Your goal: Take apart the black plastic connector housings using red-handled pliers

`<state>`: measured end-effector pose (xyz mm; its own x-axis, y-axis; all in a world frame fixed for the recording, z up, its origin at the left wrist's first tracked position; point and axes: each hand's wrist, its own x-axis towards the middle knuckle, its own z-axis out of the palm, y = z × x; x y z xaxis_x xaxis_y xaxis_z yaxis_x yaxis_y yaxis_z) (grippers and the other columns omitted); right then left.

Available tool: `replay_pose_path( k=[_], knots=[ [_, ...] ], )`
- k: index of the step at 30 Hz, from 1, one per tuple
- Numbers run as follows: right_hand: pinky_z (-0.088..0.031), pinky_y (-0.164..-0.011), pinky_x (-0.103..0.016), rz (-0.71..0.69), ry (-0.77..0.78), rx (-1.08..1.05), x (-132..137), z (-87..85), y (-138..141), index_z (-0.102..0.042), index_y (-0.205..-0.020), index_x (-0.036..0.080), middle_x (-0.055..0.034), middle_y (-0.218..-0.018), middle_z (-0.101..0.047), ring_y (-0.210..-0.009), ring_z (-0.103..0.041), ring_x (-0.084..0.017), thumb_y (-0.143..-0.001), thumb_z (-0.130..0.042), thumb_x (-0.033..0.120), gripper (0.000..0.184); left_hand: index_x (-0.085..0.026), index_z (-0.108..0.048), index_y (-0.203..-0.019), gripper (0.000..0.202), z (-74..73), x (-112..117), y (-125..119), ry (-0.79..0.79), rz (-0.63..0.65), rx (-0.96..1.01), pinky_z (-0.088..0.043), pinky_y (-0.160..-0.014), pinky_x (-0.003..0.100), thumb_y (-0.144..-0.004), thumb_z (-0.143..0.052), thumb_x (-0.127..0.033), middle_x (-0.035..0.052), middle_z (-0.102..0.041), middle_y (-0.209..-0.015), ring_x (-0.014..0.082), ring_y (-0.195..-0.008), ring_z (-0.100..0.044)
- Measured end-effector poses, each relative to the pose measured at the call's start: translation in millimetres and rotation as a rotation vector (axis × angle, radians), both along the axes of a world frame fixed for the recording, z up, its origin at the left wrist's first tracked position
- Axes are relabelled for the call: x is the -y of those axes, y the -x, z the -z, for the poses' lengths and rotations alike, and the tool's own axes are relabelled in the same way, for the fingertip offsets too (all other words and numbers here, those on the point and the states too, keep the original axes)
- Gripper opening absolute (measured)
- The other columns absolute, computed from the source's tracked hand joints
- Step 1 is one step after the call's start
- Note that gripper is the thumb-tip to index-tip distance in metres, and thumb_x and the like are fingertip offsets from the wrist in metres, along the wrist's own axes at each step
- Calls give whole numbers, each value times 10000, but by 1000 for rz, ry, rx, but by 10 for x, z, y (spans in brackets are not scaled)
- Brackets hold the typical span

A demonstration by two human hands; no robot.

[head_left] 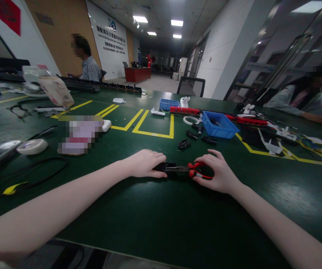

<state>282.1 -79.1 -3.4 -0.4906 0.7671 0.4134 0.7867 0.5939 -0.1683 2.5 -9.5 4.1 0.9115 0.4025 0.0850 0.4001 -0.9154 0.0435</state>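
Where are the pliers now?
Head view, just right of centre: the red-handled pliers are in the right hand, nose toward the black part in the left hand.

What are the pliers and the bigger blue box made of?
The pliers: dull grey jaws look like metal; smooth red-and-black handles, maybe plastic or rubber. The bigger blue box: probably plastic, with slight sheen and one even colour.

I count on cam: 2 hands (146, 163), 1 pr pliers (191, 172), 2 blue bins (223, 130), approx 4 blk pcs (192, 135) nr bins, 1 btl (56, 90), 2 other ppl (90, 69).
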Motion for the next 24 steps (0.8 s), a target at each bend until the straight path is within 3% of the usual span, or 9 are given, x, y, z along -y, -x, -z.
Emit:
replay_pose_path(
  k=[24],
  knots=[
    [-276,-1051,-540,-9,16,3,24,-43,67,-599,-933,219,-27,-818,-674,-786,-631,-203,-744,-642,430,286,-179,-531,-957,333,-28,19,-20,17,-9,-22,-427,-645,273,-889,-518,-506,19,-619,-883,173,-735,-597]
  ],
)
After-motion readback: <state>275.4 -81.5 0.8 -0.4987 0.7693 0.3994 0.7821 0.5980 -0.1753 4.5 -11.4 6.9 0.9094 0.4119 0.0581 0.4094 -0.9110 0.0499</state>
